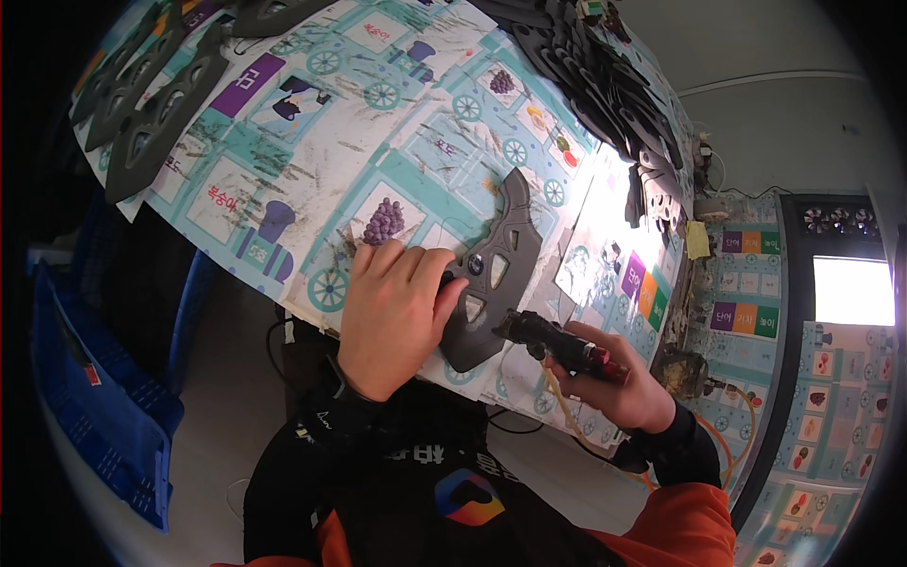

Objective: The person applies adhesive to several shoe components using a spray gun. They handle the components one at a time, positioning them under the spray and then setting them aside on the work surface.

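Observation:
A dark grey flat plastic part (496, 274) with cut-out windows lies on the table near its front edge. My left hand (392, 312) presses down on its left side, fingers spread over the part. My right hand (619, 383) grips a black and red hand tool (557, 345) whose tip sits at the part's lower right edge. A thin tan hose (557, 402) hangs from the tool.
The table (416, 123) wears a picture mat with trains and fruit. Stacks of dark parts lie at the far right (605, 85) and far left (151, 104). A blue crate (85, 378) stands on the floor at left. A bright screen (850, 288) glows at right.

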Available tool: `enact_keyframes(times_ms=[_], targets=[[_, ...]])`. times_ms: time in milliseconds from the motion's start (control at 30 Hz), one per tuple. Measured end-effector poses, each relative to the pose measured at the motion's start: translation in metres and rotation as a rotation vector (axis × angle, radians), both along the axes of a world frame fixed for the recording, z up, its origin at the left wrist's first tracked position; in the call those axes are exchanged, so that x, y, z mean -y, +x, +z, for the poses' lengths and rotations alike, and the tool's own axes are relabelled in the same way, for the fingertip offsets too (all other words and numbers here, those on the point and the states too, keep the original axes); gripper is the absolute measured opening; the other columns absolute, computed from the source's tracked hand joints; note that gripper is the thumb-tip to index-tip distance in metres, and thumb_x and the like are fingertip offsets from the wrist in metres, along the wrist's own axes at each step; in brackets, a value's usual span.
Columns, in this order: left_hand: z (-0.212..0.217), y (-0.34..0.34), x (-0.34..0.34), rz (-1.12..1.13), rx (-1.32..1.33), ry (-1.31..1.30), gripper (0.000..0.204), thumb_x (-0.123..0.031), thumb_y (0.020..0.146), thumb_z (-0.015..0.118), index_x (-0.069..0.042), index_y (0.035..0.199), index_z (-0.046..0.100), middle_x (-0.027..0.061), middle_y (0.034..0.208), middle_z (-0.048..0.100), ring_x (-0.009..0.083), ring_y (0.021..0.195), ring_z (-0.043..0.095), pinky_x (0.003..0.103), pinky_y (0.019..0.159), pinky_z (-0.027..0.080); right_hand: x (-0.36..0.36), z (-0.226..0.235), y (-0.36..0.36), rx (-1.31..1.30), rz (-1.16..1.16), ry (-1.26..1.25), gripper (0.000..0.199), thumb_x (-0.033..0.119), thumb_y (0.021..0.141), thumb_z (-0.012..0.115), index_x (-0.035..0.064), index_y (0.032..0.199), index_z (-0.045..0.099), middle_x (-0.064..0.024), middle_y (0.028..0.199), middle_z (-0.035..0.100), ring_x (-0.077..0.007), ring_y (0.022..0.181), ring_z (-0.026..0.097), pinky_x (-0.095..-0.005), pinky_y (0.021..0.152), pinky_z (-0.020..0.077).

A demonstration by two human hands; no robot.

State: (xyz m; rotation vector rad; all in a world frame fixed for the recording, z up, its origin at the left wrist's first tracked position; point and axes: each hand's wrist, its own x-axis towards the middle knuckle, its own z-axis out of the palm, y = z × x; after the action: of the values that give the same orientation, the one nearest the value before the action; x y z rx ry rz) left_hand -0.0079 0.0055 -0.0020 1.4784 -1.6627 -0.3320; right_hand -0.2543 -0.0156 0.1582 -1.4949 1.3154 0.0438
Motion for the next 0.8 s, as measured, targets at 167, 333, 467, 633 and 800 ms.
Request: enact_keyframes(times_ms=[167,333,467,633,800], targets=[[0.001,0.001,0.0,-0.001,0.016,-0.005,0.027,-0.02,0.091,0.082,-0.008,0.11,0.068,0.0053,0.093,0.07,0.0279,0.091,0.06,0.042,0.085,0.043,-0.002,-0.006,-0.01,-0.036,-0.049,0.008,0.053,-0.003,0.096,0.071,-0.0073,0.146,0.054,-0.0134,0.111,0.073,-0.0172,0.104,0.07,-0.0324,0.093,0.0568],[0.002,0.0,0.001,-0.008,-0.002,0.011,0.028,-0.019,0.091,0.083,-0.008,0.112,0.069,0.0064,0.097,0.072,0.0297,0.091,0.061,0.043,0.086,0.043,-0.005,-0.021,-0.027,0.097,-0.052,-0.176,0.058,-0.009,0.095,0.071,-0.0088,0.15,0.051,-0.0149,0.111,0.074,-0.0173,0.108,0.07,-0.0342,0.099,0.0568],[0.002,0.0,0.0,-0.007,0.004,0.013,0.028,-0.019,0.091,0.083,-0.008,0.112,0.069,0.0064,0.097,0.072,0.0298,0.092,0.062,0.043,0.086,0.044,0.001,-0.019,-0.021,0.099,-0.063,-0.151,0.056,-0.008,0.095,0.071,-0.0098,0.148,0.051,-0.0137,0.111,0.074,-0.0162,0.106,0.07,-0.0335,0.098,0.0564],[0.002,0.0,0.001,-0.006,-0.003,0.014,0.028,-0.019,0.09,0.083,-0.008,0.112,0.069,0.0062,0.097,0.073,0.0296,0.092,0.062,0.043,0.086,0.044,0.008,-0.011,-0.014,0.006,-0.067,-0.097,0.049,-0.007,0.096,0.07,-0.0104,0.142,0.054,-0.011,0.11,0.073,-0.0123,0.103,0.067,-0.0306,0.096,0.0552],[0.002,0.0,0.001,-0.002,0.008,0.014,0.029,-0.017,0.089,0.084,-0.008,0.112,0.069,0.006,0.097,0.073,0.0292,0.091,0.062,0.043,0.085,0.043,0.009,-0.007,-0.009,0.02,-0.24,-0.051,0.043,-0.007,0.096,0.069,-0.01,0.137,0.057,-0.0089,0.11,0.072,-0.0101,0.103,0.065,-0.0288,0.095,0.0546]])
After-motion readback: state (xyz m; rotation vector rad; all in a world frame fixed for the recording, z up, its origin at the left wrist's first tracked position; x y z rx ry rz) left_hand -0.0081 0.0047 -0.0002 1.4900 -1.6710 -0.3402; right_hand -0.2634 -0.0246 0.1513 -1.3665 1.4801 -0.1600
